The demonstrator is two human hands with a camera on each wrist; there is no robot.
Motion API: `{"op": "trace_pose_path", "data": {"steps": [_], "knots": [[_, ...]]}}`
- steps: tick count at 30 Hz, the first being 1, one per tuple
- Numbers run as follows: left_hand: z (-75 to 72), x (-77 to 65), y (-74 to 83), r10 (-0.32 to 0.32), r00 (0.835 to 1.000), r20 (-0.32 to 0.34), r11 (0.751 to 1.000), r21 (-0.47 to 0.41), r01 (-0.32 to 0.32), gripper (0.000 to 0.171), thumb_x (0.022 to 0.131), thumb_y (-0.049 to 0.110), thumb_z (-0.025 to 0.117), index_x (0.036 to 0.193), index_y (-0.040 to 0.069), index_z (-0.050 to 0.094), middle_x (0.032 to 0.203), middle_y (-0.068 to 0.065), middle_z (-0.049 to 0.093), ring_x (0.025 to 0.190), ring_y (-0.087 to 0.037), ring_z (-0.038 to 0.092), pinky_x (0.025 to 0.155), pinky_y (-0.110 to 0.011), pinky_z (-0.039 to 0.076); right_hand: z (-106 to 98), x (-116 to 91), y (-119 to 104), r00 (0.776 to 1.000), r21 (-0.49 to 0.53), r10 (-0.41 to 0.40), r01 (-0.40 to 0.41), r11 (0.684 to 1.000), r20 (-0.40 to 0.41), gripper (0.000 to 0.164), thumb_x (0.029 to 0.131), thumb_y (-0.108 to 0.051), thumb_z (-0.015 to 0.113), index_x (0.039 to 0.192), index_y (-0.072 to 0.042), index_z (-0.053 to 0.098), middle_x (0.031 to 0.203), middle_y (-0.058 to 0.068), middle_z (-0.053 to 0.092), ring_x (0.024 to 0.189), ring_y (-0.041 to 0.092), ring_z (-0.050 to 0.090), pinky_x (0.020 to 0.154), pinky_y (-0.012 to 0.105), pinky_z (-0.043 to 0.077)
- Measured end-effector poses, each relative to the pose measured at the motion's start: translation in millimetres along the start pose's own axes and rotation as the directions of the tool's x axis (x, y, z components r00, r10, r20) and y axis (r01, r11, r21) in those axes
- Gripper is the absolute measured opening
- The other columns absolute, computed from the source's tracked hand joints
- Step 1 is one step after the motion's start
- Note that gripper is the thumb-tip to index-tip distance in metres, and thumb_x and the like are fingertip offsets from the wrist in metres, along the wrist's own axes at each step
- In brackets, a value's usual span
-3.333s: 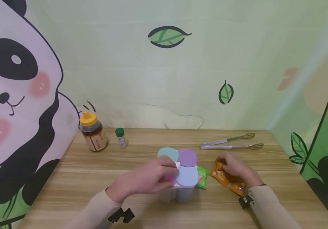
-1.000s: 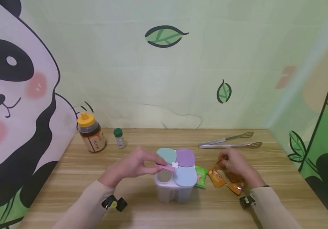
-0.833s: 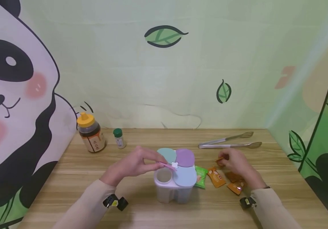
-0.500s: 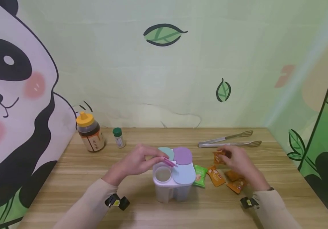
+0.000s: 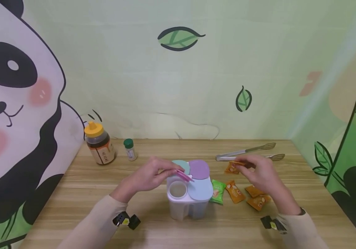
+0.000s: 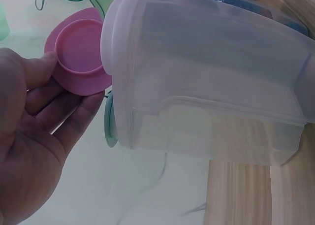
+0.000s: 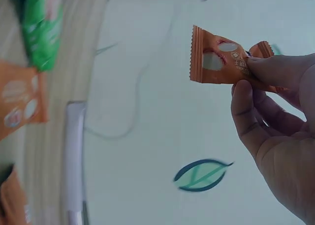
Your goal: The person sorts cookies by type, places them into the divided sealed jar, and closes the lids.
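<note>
A clear plastic storage container (image 5: pixel 181 210) with four-part coloured lids stands at the table's middle. Its near-left pink lid (image 6: pixel 81 50) is raised, pinched between thumb and fingers of my left hand (image 5: pixel 153 176); the round opening (image 5: pixel 177 189) below it is uncovered. The teal, purple and light blue lids (image 5: pixel 200 189) lie flat. My right hand (image 5: pixel 263 173) pinches a small orange snack packet (image 7: pixel 221 60) above the table, right of the container. A green packet (image 5: pixel 217 192) lies against the container's right side, and several more orange packets (image 5: pixel 235 192) lie under and beside my right hand.
Metal tongs (image 5: pixel 240 155) lie behind my right hand. At the back left stand a yellow-capped sauce bottle (image 5: pixel 101 147) and a small green-capped shaker (image 5: pixel 130 150). A printed wall cloth (image 5: pixel 134 69) rises behind the wooden table (image 5: pixel 103 193).
My left hand has lifted the pink lid from over the opening and tilted it up. My right hand has picked up an orange packet and raised it off the table.
</note>
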State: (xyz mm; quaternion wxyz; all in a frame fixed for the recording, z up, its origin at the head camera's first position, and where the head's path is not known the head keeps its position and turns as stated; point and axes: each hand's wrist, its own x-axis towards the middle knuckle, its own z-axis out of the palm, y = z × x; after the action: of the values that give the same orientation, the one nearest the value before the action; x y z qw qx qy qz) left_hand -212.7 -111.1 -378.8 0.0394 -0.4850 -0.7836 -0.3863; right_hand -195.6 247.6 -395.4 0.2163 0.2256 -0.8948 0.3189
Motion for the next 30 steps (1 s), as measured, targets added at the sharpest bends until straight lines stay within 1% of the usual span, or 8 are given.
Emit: {"op": "trace_pose_path", "data": {"steps": [6,9,11,15,18,24,28,30], "knots": [[-0.2,0.5,0.2,0.001,1.000,0.002,1.000,0.002,-0.001,0.023,0.096,0.001,0.056,0.112,0.005,0.072,0.107,-0.006,0.074,0.098,-0.014,0.070,0.083,-0.027,0.057,-9,1,-22,0.995,0.049,-0.089,0.090,0.995,-0.036,0.025,0.076,0.005,0.078,0.096,-0.008,0.072,0.090,0.000,0.074,0.077,0.005,0.067,0.070,0.012,0.054],[-0.2,0.8,0.5,-0.009,1.000,0.006,1.000,0.006,0.009,0.024,0.096,0.000,0.055,0.112,0.006,0.072,0.108,-0.007,0.074,0.097,-0.014,0.070,0.082,-0.025,0.057,-13,0,-33,0.989,0.075,-0.134,0.139,0.988,-0.058,0.029,0.074,0.008,0.078,0.098,-0.007,0.072,0.092,0.002,0.074,0.079,0.005,0.067,0.074,0.011,0.054],[0.0,0.7,0.9,-0.027,1.000,0.005,1.000,-0.002,0.027,0.024,0.096,0.001,0.056,0.113,0.007,0.072,0.108,-0.007,0.073,0.092,-0.013,0.069,0.077,-0.024,0.057,-15,1,-40,0.983,0.110,-0.169,0.177,0.978,-0.073,0.031,0.074,0.010,0.078,0.099,-0.007,0.072,0.093,0.003,0.074,0.080,0.008,0.069,0.076,0.012,0.054],[1.0,0.3,0.8,-0.062,0.998,-0.011,0.998,-0.020,0.062,0.021,0.095,0.003,0.058,0.111,0.007,0.072,0.106,-0.007,0.074,0.084,-0.013,0.068,0.074,-0.023,0.057,-17,3,-50,0.964,0.201,-0.244,0.260,0.944,-0.101,0.030,0.075,0.011,0.077,0.100,-0.005,0.071,0.094,0.007,0.073,0.080,0.013,0.070,0.075,0.014,0.056],[1.2,0.4,0.6,-0.080,0.996,-0.027,0.996,-0.028,0.079,0.019,0.095,0.003,0.059,0.108,0.007,0.073,0.103,-0.007,0.074,0.084,-0.014,0.068,0.076,-0.023,0.057,-16,4,-57,0.949,0.250,-0.294,0.313,0.916,-0.113,0.027,0.077,0.009,0.076,0.099,-0.004,0.071,0.094,0.009,0.073,0.080,0.015,0.069,0.075,0.016,0.056],[0.4,0.3,1.1,-0.099,0.995,-0.029,0.995,-0.027,0.099,0.018,0.095,0.005,0.060,0.107,0.007,0.073,0.103,-0.006,0.074,0.089,-0.018,0.070,0.080,-0.025,0.057,-12,5,-65,0.935,0.281,-0.336,0.353,0.892,-0.109,0.020,0.082,0.002,0.075,0.100,-0.006,0.071,0.093,0.007,0.073,0.081,0.016,0.069,0.078,0.017,0.056],[0.3,0.1,1.2,-0.117,0.993,-0.015,0.992,-0.042,0.116,0.019,0.095,0.005,0.060,0.108,0.006,0.073,0.103,-0.006,0.074,0.089,-0.022,0.070,0.080,-0.025,0.057,-8,6,-68,0.912,0.320,-0.387,0.410,0.854,-0.137,0.025,0.078,0.008,0.076,0.100,-0.003,0.070,0.091,0.009,0.072,0.080,0.015,0.069,0.077,0.018,0.056],[0.3,0.2,0.9,-0.116,0.993,-0.012,0.992,-0.044,0.115,0.019,0.095,0.004,0.060,0.108,0.006,0.073,0.104,-0.006,0.074,0.090,-0.022,0.070,0.081,-0.025,0.057,-6,7,-69,0.897,0.337,-0.414,0.441,0.832,-0.153,0.031,0.073,0.013,0.076,0.099,-0.002,0.070,0.090,0.011,0.072,0.079,0.015,0.069,0.076,0.018,0.057]]}}
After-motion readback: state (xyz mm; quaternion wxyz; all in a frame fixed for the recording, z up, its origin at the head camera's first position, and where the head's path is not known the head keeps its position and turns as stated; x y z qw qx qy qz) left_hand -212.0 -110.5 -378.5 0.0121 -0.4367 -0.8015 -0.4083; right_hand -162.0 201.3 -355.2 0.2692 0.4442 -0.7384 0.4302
